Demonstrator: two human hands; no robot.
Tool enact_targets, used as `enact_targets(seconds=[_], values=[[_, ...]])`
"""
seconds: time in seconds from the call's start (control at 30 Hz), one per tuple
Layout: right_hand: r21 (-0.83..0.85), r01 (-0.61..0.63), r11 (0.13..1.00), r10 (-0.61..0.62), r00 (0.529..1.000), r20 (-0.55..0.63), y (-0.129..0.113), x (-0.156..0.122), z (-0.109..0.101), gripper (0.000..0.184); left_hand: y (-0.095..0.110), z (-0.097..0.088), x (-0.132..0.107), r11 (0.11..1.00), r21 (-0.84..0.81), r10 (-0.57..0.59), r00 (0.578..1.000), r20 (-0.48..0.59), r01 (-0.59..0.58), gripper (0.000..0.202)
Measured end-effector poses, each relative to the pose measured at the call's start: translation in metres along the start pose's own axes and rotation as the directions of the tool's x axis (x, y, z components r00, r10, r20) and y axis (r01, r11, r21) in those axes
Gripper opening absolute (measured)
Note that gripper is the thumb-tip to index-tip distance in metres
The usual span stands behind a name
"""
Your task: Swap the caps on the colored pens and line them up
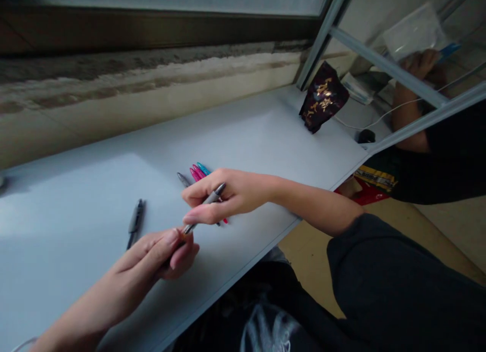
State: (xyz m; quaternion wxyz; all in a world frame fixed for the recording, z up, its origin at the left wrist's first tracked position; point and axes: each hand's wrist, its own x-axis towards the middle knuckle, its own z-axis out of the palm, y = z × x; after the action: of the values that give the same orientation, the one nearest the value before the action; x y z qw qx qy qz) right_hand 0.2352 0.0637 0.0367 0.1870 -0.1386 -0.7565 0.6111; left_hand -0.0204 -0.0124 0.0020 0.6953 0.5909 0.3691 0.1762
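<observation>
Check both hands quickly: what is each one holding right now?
Left hand: closed, holding the lower end of the gray pen.
Right hand: closed, holding the upper part of the same pen.

Held pen [205, 203]: grey plastic barrel with a soft sheen, bright metal tip. Pink and blue pens [198, 171]: glossy plastic. Desk top [87, 200]: smooth, matt white laminate. Pouch [323, 96]: glossy dark foil, gold print. Window frame [383, 63]: pale metal. Wall ledge [152, 74]: rough, stained plaster. Sleeve [379, 271]: matt dark cloth.
</observation>
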Motion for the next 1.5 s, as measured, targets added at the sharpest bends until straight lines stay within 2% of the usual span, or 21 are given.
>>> enact_targets(seconds=[0.07, 0.17, 0.3, 0.37, 0.4, 0.43, 0.5, 0.6, 0.7, 0.77, 0.83, 0.87, 0.97, 1.03, 1.07, 1.17, 1.3, 1.37, 1.4, 1.5], values=[[-0.025, 0.030, 0.999, -0.030, 1.000, 0.010, 0.004, 0.001, -0.004, 0.041, 0.002, -0.002, 0.002, 0.996, -0.081, -0.040, 0.998, 0.052, 0.044, 0.064], [-0.060, 0.050, 0.997, -0.050, 0.999, 0.006, 0.010, 0.003, -0.007, 0.035, 0.008, -0.001, 0.005, 0.979, -0.192, -0.059, 0.995, 0.074, 0.072, 0.063], [0.017, 0.058, 0.998, -0.057, 0.997, -0.054, 0.014, 0.004, -0.009, 0.022, 0.013, -0.001, 0.005, 0.945, -0.313, -0.068, 0.995, 0.078, 0.089, 0.062], [0.055, 0.084, 0.995, -0.077, 0.990, -0.114, 0.015, 0.005, -0.010, 0.033, 0.016, -0.001, 0.006, 0.945, -0.323, -0.047, 0.998, 0.046, 0.059, 0.058], [0.059, 0.080, 0.995, -0.072, 0.988, -0.134, 0.016, 0.005, -0.012, 0.042, 0.017, -0.001, 0.006, 0.950, -0.311, -0.031, 0.999, -0.012, 0.025, 0.055], [0.069, 0.076, 0.995, -0.065, 0.987, -0.149, 0.018, 0.005, -0.013, 0.051, 0.018, 0.000, 0.007, 0.959, -0.283, -0.006, 0.996, -0.088, -0.019, 0.054], [0.085, 0.052, 0.995, -0.033, 0.975, -0.219, 0.022, 0.007, -0.015, 0.050, 0.018, 0.003, 0.010, 0.985, -0.159, 0.028, 0.980, -0.195, -0.059, 0.053], [0.042, -0.009, 0.999, 0.021, 0.952, -0.305, 0.028, 0.009, -0.016, 0.046, 0.016, 0.008, 0.015, 0.999, 0.012, 0.046, 0.963, -0.266, -0.045, 0.060], [0.037, 0.037, 0.999, -0.024, 0.952, -0.304, 0.030, 0.010, -0.017, 0.042, 0.014, 0.011, 0.017, 0.993, 0.088, 0.103, 0.943, -0.316, -0.079, 0.060], [0.042, 0.087, 0.995, -0.070, 0.950, -0.304, 0.031, 0.011, -0.018, 0.050, 0.013, 0.011, 0.017, 0.986, 0.144, 0.136, 0.920, -0.367, -0.089, 0.056], [0.046, 0.088, 0.995, -0.068, 0.942, -0.329, 0.032, 0.012, -0.019, 0.055, 0.014, 0.011, 0.017, 0.975, 0.211, 0.159, 0.897, -0.413, -0.076, 0.052], [0.053, 0.070, 0.996, -0.048, 0.939, -0.340, 0.034, 0.012, -0.020, 0.051, 0.014, 0.011, 0.017, 0.969, 0.237, 0.165, 0.887, -0.432, -0.065, 0.051], [0.063, 0.022, 0.998, 0.001, 0.938, -0.347, 0.038, 0.013, -0.021, 0.035, 0.012, 0.010, 0.016, 0.952, 0.305, 0.178, 0.873, -0.454, -0.036, 0.051], [0.036, 0.049, 0.998, -0.033, 0.937, -0.348, 0.039, 0.012, -0.021, 0.028, 0.010, 0.009, 0.015, 0.930, 0.369, 0.194, 0.866, -0.461, -0.012, 0.051], [0.023, 0.070, 0.997, -0.058, 0.936, -0.347, 0.038, 0.012, -0.022, 0.026, 0.009, 0.009, 0.015, 0.917, 0.400, 0.202, 0.862, -0.466, 0.001, 0.051], [0.009, 0.095, 0.995, -0.085, 0.928, -0.364, 0.036, 0.011, -0.022, 0.041, 0.009, 0.006, 0.014, 0.889, 0.456, 0.220, 0.847, -0.485, 0.030, 0.051], [0.020, 0.013, 1.000, -0.004, 0.923, -0.385, 0.035, 0.011, -0.022, 0.026, 0.009, 0.003, 0.014, 0.866, 0.499, 0.242, 0.840, -0.485, 0.039, 0.051], [-0.012, 0.015, 1.000, -0.018, 0.928, -0.371, 0.036, 0.010, -0.023, 0.023, 0.009, 0.002, 0.013, 0.856, 0.516, 0.246, 0.843, -0.478, 0.042, 0.051], [-0.031, 0.031, 0.999, -0.040, 0.930, -0.366, 0.036, 0.010, -0.023, 0.024, 0.008, 0.001, 0.013, 0.851, 0.523, 0.248, 0.844, -0.475, 0.044, 0.051], [-0.057, 0.059, 0.997, -0.076, 0.920, -0.383, 0.035, 0.008, -0.023, 0.053, 0.006, 0.000, 0.012, 0.840, 0.541, 0.263, 0.840, -0.475, 0.043, 0.050]])
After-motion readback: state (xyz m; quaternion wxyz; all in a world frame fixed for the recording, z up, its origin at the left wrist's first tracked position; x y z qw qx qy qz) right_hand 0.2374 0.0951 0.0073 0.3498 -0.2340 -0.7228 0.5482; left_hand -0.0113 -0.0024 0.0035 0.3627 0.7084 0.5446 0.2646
